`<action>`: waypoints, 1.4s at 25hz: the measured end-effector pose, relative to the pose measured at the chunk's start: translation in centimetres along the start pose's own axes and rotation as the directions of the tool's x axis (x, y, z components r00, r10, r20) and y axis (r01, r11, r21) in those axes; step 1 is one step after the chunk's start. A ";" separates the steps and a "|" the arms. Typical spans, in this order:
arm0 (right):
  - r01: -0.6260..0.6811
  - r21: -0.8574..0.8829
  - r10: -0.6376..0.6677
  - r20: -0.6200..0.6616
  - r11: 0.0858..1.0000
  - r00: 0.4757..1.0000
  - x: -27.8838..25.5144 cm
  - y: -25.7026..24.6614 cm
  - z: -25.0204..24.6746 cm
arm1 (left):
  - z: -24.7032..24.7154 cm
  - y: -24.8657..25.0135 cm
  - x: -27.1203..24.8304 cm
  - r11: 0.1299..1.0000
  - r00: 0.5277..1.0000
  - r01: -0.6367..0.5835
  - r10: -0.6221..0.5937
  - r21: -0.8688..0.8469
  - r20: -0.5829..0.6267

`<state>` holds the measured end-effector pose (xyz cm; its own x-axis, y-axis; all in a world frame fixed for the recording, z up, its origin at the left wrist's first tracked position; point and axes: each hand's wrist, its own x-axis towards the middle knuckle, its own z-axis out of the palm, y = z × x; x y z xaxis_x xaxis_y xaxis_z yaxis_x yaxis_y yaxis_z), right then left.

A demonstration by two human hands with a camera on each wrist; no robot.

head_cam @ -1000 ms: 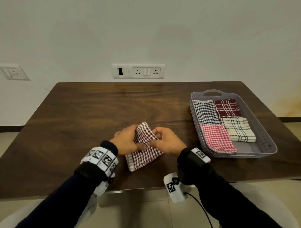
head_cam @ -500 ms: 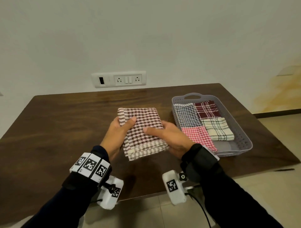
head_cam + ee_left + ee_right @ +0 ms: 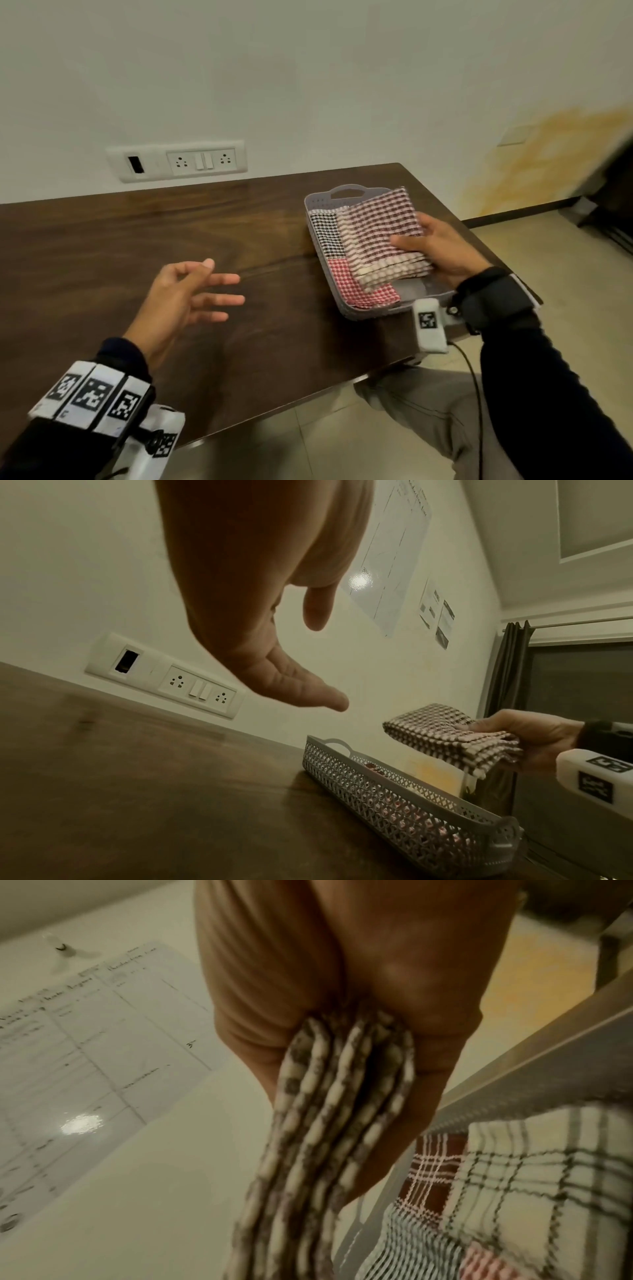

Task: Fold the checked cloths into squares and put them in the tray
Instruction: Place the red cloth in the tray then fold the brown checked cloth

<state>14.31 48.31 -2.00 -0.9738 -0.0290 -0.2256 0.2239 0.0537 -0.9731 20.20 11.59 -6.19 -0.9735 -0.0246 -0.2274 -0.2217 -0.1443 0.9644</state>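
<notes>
My right hand (image 3: 435,245) grips a folded brown-and-white checked cloth (image 3: 380,236) by its near right edge and holds it in the air above the grey plastic tray (image 3: 346,308) at the table's right end. In the left wrist view the folded cloth (image 3: 445,737) hangs clear of the tray (image 3: 404,807). The right wrist view shows the cloth's stacked layers (image 3: 335,1123) pinched between thumb and fingers. Folded cloths lie in the tray: black-and-white (image 3: 325,233), red-and-white (image 3: 346,284), dark red plaid (image 3: 428,1175) and cream plaid (image 3: 534,1175). My left hand (image 3: 191,294) hovers over the table, fingers spread, holding nothing.
The dark wooden table (image 3: 137,274) runs left from the tray, its near edge close to my knees. A white socket panel (image 3: 178,161) is on the wall behind. Tiled floor lies past the table's right edge.
Both hands held the brown cloth over the table; now the left hand has let go and stays behind, and the right hand has carried the cloth right, over the tray.
</notes>
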 end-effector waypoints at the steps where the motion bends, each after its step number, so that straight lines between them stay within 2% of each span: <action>1: -0.026 -0.016 0.025 -0.061 1.000 0.998 0.3 0.2 -1.6 | -0.1 -0.1 0.1 1.000 1.000 0.002 -0.002 0.004 -0.003; 5: -0.132 0.039 0.136 -0.142 0.990 0.981 2.2 1.8 -5.5 | 0.3 -0.4 0.3 1.000 1.000 0.004 -0.004 0.012 -0.004; 14: -0.251 -0.040 0.246 -0.106 0.967 0.963 5.4 5.3 -8.0 | 0.6 -0.3 0.3 0.999 1.000 0.026 -0.025 0.027 -0.013; 16: -0.280 -0.128 0.266 -0.115 0.951 0.957 5.6 5.6 -8.1 | 0.6 -0.4 0.3 0.999 0.999 0.031 -0.031 0.027 -0.016; 17: -0.295 -0.233 0.266 -0.149 0.927 0.952 5.6 5.6 -8.1 | 0.5 -0.4 0.3 0.999 0.999 0.033 -0.033 0.027 -0.014; 18: -0.315 -0.385 0.253 -0.204 0.868 0.946 5.7 5.5 -8.1 | 0.5 -0.4 0.3 0.999 0.999 0.035 -0.035 0.026 -0.012; 20: -0.370 -0.674 0.201 -0.317 0.640 0.927 5.5 5.0 -7.9 | 0.4 -0.4 0.3 0.999 0.999 0.037 -0.036 0.024 -0.013; 21: -0.380 -0.751 0.165 -0.349 0.540 0.923 5.4 4.8 -7.6 | 0.3 -0.5 0.3 0.999 0.999 0.037 -0.036 0.024 -0.014; 22: -0.381 -0.787 0.132 -0.364 0.486 0.922 5.5 4.6 -7.4 | 0.3 -0.5 0.3 0.999 0.999 0.038 -0.037 0.025 -0.012; 26: -0.361 -0.832 0.063 -0.370 0.422 0.927 6.0 4.6 -6.9 | -0.1 -0.7 0.4 0.999 0.999 0.036 -0.036 0.021 -0.006; 29: -0.336 -0.897 0.099 -0.321 0.287 0.942 6.2 5.1 -6.3 | -0.3 -0.8 0.5 0.999 1.000 0.029 -0.029 0.017 -0.005; 31: -0.318 -0.925 0.077 -0.308 0.206 0.948 6.1 5.1 -5.7 | -0.2 -0.8 0.5 1.000 1.000 0.026 -0.026 0.016 -0.005; 34: -0.281 -0.954 -0.129 -0.293 0.105 0.947 5.9 4.0 -4.2 | -0.2 -0.6 0.4 1.000 1.000 0.017 -0.017 0.014 -0.011; 35: -0.256 -0.961 -0.168 -0.271 0.104 0.948 5.8 3.7 -3.5 | -0.2 -0.6 0.3 1.000 1.000 0.013 -0.013 0.019 -0.012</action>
<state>9.34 51.86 -6.73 -0.9715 0.2340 -0.0376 0.2341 0.9722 0.0002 20.01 11.42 -6.85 -0.9698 -0.0349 -0.2413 -0.2352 -0.1263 0.9637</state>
